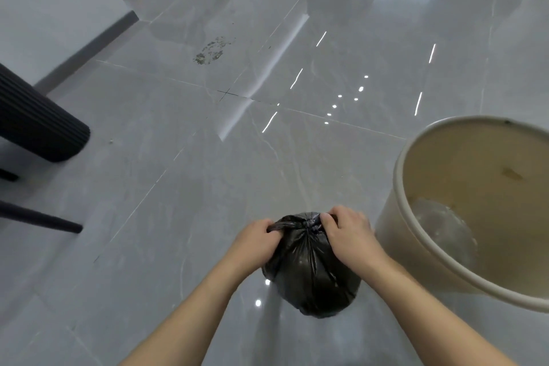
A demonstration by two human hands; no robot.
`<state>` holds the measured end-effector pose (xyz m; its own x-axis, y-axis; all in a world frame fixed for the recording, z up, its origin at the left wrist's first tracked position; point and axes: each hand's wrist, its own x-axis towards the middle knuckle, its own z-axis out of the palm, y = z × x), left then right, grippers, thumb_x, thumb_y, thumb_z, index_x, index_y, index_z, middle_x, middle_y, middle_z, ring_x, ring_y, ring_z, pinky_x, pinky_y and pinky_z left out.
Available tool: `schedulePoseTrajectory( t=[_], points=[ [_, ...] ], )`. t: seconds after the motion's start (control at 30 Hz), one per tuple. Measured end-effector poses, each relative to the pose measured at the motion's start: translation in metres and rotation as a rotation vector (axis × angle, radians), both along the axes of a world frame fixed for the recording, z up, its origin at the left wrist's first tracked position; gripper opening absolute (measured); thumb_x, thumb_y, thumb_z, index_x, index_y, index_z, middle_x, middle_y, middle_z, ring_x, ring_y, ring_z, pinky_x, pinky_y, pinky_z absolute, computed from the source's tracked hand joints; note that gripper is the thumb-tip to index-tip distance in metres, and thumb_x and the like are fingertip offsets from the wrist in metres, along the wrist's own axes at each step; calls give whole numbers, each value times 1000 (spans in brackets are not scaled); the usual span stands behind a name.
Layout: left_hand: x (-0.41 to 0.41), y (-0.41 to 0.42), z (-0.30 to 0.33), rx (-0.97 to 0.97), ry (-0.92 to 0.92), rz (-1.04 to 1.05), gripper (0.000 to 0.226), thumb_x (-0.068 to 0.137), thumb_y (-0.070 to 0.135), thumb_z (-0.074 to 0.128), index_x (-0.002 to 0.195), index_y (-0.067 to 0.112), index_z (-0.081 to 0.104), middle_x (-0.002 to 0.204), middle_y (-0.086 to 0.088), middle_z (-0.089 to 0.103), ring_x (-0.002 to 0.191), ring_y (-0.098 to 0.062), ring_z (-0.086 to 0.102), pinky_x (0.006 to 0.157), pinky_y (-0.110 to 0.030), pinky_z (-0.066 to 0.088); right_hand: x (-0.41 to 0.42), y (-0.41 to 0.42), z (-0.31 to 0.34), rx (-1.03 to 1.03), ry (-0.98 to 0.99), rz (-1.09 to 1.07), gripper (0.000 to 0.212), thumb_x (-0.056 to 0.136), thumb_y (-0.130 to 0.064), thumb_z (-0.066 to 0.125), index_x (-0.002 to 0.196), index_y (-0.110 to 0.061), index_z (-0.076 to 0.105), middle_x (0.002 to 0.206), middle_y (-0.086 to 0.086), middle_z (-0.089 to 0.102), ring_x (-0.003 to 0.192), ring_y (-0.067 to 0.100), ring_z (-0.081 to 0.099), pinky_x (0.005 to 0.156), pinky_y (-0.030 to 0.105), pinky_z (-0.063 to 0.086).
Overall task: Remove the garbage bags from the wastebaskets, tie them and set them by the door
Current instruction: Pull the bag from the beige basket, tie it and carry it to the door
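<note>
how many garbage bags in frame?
1. The black garbage bag sits on the floor left of the beige wastebasket, its neck gripped by the left hand and right hand. Others may lie out of view.

Garbage bag [309, 270] gripped betw. both hands is showing glossy black w/ pale creases. Wastebasket [463, 187] just right of the grip is looking cream, inside tan w/ a brownish stain. Floor [178, 187] under & around is shining grey marble-veined tile. Ribbed dark-grey stool [35, 125] is sitting far left of it.
</note>
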<state>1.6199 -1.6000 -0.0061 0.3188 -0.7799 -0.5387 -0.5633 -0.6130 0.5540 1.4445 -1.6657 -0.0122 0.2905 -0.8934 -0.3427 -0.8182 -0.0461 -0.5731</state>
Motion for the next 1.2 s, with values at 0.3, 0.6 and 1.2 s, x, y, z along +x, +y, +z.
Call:
schedulePoseTrajectory(
  t=[0.3,0.6,1.2],
  points=[
    [5,-28,215,-57,171,196,24,88,21,48,65,16,46,78,-2,41,68,-15,42,60,-31,32,19,-28,223,189,-85,43,30,102,-36,31,96,-13,50,97,8,54,97,29,53,73,34,33],
    [38,-62,603,-191,122,222,30,92,17,45,63,16,46,61,2,47,58,-13,41,49,-24,31,68,-66,616,129,-111,31,27,100,-26,34,88,-8,50,95,16,55,90,31,50,76,36,36],
    [115,104,829,-323,48,801,25,93,18,42,69,14,46,69,-2,48,67,-18,43,61,-32,32,198,43,825,-13,-268,422,30,96,-31,40,77,-13,53,76,3,55,80,28,54,76,38,44]
  ],
)
